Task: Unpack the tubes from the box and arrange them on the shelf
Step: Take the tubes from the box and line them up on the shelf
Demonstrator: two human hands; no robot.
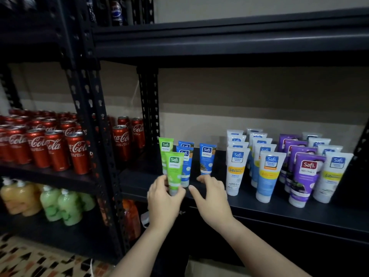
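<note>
Left hand (162,200) grips green tube (175,172), apparently on shelf (269,209).

Safi tubes (265,176) stand in rows on the right of the shelf (259,206); smaller tubes (186,160) stand at its left. Coca-Cola cans (56,148) fill the neighbouring rack left, above soap bottles (60,204).
</note>
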